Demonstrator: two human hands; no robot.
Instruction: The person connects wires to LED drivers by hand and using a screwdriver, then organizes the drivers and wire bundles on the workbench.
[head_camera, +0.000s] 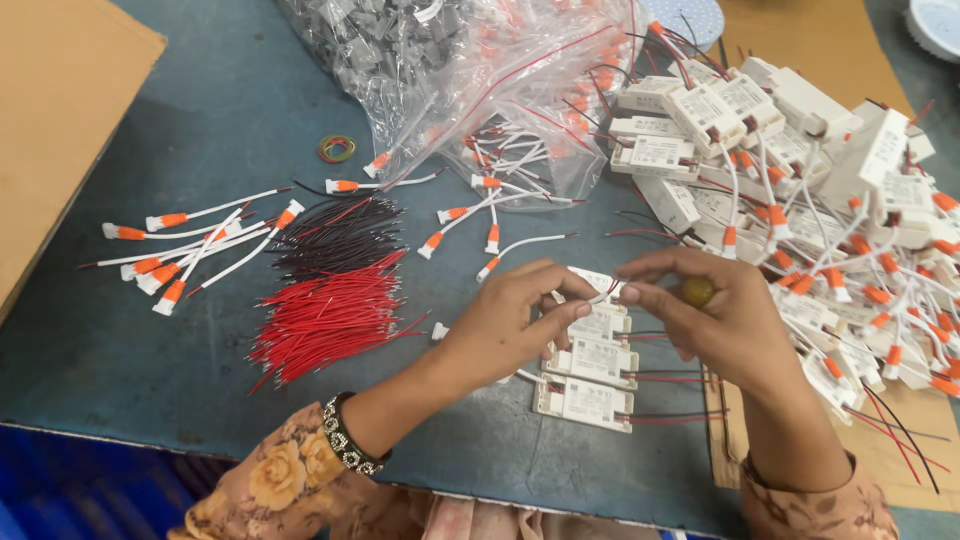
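Both hands pinch a wire over crowded drivers.

One head-worn view — looking steeply down, close over the blue-grey table — no second view.

A thin white lead wire is pinched at the fingertips of both hands, held just above a short near row of flat white rectangular driver boxes with red and black leads trailing right.
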